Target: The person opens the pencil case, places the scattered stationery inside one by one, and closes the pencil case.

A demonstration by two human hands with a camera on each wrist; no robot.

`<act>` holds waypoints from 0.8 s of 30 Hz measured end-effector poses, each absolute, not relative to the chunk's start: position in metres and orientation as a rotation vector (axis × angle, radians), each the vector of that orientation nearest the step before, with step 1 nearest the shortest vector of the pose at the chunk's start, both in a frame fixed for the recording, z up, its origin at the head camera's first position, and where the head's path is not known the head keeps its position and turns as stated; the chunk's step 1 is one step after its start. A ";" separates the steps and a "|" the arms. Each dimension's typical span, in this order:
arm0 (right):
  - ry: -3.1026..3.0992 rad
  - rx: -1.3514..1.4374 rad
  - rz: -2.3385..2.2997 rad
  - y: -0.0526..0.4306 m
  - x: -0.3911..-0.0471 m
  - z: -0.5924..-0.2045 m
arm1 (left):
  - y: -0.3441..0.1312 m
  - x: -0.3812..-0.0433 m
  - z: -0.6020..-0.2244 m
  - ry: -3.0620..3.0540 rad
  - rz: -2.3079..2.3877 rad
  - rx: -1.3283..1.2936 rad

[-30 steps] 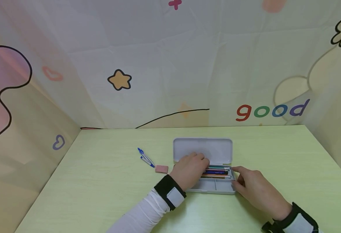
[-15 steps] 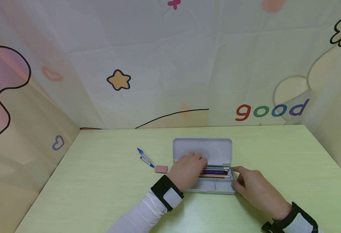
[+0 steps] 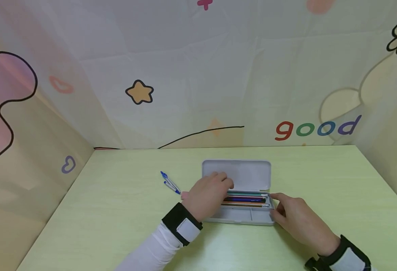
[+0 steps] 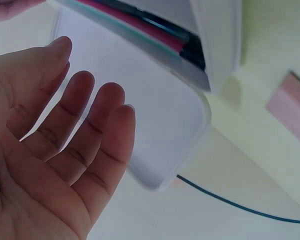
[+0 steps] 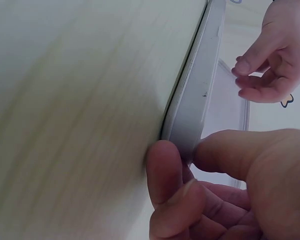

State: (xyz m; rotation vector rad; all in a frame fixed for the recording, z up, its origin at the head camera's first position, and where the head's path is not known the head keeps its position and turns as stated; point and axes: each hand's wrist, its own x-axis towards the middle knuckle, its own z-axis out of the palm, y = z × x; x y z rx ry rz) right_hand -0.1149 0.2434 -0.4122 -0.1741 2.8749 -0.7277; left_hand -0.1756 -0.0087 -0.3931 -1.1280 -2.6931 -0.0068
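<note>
A light grey pencil case (image 3: 233,215) lies open on the table, its lid (image 3: 252,173) tipped back. Several pencils and pens (image 3: 247,200) lie side by side in its rear compartment; the front one is divided. My left hand (image 3: 206,195) hovers over the case's left end. In the left wrist view its fingers (image 4: 112,135) are loosely bent and hold nothing. With thumb and fingers, my right hand (image 3: 298,218) pinches the case's right end, also visible in the right wrist view as the grey side wall (image 5: 197,90). A pink eraser (image 4: 292,110) is partly hidden behind my left hand in the head view.
Two blue-and-clear pens (image 3: 170,182) lie left of the case on the pale green table (image 3: 117,203). A printed cloth backdrop (image 3: 198,75) stands along the table's back and sides.
My left hand has moved left and slightly up along the case, uncovering more of the pencils and covering part of the eraser. The right hand has stayed at the case's right end.
</note>
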 end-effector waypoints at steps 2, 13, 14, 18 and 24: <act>2.878 -0.174 -0.726 0.244 -0.115 -0.412 | -0.013 -0.175 -0.391 -2.677 -0.016 -1.133; 2.887 -0.182 -0.726 0.243 -0.114 -0.412 | -0.035 -0.176 -0.382 -2.629 -0.066 -1.109; 2.886 -0.183 -0.728 0.243 -0.114 -0.412 | -0.037 -0.177 -0.381 -2.622 -0.075 -1.103; 2.885 -0.187 -0.731 0.243 -0.114 -0.412 | -0.045 -0.177 -0.377 -2.638 -0.107 -1.075; 2.884 -0.184 -0.731 0.243 -0.114 -0.412 | -0.058 -0.178 -0.374 -2.662 -0.153 -1.043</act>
